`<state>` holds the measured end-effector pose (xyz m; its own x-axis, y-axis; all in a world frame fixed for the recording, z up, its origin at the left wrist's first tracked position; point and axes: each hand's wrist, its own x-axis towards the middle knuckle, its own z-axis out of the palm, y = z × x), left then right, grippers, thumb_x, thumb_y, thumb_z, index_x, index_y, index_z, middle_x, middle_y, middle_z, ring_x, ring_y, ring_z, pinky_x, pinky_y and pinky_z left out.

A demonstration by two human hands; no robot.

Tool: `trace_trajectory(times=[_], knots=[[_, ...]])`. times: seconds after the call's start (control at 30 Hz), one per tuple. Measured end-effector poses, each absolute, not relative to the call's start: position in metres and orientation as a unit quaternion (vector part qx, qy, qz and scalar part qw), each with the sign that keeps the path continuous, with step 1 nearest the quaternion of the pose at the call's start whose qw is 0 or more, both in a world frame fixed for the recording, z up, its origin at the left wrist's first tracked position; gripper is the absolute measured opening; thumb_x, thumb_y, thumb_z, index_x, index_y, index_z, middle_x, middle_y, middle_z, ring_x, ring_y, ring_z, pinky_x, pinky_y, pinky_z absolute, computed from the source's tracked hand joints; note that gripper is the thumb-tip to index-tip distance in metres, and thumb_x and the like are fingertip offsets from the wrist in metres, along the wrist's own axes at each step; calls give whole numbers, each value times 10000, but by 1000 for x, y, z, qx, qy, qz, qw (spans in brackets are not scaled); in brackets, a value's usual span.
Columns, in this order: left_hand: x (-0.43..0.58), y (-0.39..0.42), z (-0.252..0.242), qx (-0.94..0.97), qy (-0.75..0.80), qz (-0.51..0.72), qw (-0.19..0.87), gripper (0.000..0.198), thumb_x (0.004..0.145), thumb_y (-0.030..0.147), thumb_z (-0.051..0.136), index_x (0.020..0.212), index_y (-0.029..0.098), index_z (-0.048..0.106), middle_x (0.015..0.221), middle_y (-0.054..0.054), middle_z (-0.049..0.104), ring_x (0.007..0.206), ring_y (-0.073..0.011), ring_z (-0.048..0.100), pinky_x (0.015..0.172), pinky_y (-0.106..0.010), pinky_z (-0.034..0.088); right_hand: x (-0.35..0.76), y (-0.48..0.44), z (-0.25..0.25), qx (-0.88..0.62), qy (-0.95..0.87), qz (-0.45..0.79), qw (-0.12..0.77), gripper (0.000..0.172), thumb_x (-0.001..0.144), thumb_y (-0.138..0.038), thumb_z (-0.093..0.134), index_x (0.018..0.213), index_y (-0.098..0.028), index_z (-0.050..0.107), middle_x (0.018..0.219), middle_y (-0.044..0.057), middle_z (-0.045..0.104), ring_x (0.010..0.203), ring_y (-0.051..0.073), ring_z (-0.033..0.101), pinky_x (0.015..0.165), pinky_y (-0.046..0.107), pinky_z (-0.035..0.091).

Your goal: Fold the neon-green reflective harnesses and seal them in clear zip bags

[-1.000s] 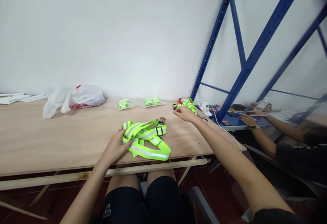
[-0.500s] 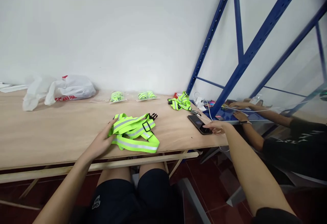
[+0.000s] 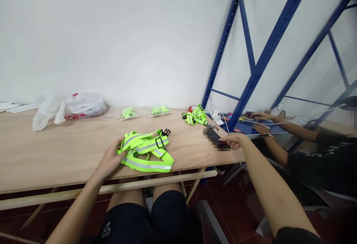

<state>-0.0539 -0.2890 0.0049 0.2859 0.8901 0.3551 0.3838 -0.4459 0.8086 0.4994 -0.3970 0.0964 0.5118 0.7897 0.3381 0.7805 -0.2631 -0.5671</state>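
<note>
A bundle of neon-yellow reflective vest straps (image 3: 149,164) with grey stripes and black buckles lies loosely folded on the table in front of me. At its left end my left hand (image 3: 113,156) grips the webbing, with some fingers hidden by the folds. To the right, a dark smartphone (image 3: 214,138), partly pixelated, lies near the table's right end. My right hand (image 3: 232,140) is closed on its near right edge, fingertips over the screen. Behind the phone rests a second bunch of neon straps (image 3: 196,116).
Clear packets of neon straps (image 3: 128,113) and a white plastic bag (image 3: 86,104) lie along the wall on the wooden table (image 3: 69,145). Blue rack posts (image 3: 251,78) rise at right. Beyond them a co-worker's hands (image 3: 262,128) rest over a blue table.
The view has tilted up slightly, so the table sits lower. My left hand has closed further round the straps, lifting their left end a little. My right hand stays at the phone.
</note>
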Motion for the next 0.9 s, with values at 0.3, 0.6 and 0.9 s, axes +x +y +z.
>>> trace_trajectory(times=[0.3,0.6,0.9], knots=[[-28,-321,32,701,378,459,393,609,735,495,676,1244,176,575,1325,-138,637,1246,-341,570,1052,-483,451,306,-380,89,-573,-734,146,333,661,760,-392,781,1371,-260,565,1409,110,588,1196,289,613,1005,435,506],[-36,-379,85,787,279,371,407,465,838,373,557,1286,252,586,1398,-77,600,1327,-321,526,1083,-447,465,214,-393,55,-458,-725,231,460,400,777,-117,548,1083,-275,752,1096,9,763,980,237,712,885,353,554],[-33,-384,91,773,328,314,443,560,756,303,534,1315,281,529,1246,-76,667,1018,-306,702,771,-383,599,260,-409,72,-515,-575,165,614,350,741,-209,538,1012,-241,758,1056,29,772,999,262,718,881,388,586]])
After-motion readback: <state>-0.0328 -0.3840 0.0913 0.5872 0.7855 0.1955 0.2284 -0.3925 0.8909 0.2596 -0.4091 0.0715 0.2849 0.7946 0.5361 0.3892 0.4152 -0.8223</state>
